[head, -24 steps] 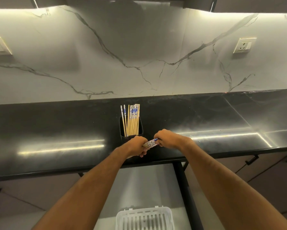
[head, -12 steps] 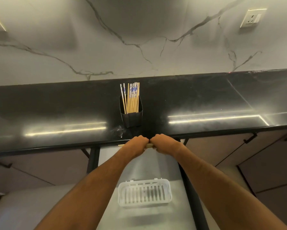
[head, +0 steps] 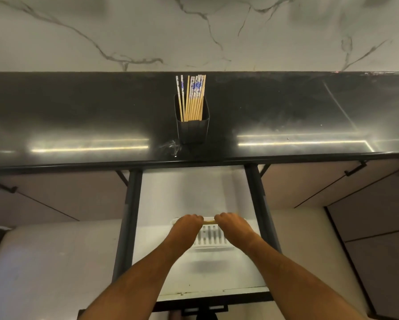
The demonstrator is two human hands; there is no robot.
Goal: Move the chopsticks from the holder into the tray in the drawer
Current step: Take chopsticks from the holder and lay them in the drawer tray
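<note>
A black holder (head: 192,130) stands on the dark countertop (head: 78,125) with several wooden chopsticks (head: 191,98) upright in it, their tops patterned blue and white. Below, the drawer (head: 193,192) is pulled out, and a white slotted tray (head: 211,239) lies on its pale floor. My left hand (head: 187,226) and my right hand (head: 230,224) are side by side just over the tray's far edge. Both are closed on the ends of a bundle of chopsticks (head: 208,222) held crosswise; only a short wooden stretch shows between the fists.
Dark drawer rails (head: 130,204) run along both sides of the drawer. Closed cabinet fronts with black handles (head: 355,169) flank it. A marble backsplash (head: 193,31) rises behind the counter. A pale surface (head: 43,262) lies at the lower left.
Both hands have carried the held chopsticks down from the counter edge near the holder into the open drawer, over the tray. The view has tilted downward.
</note>
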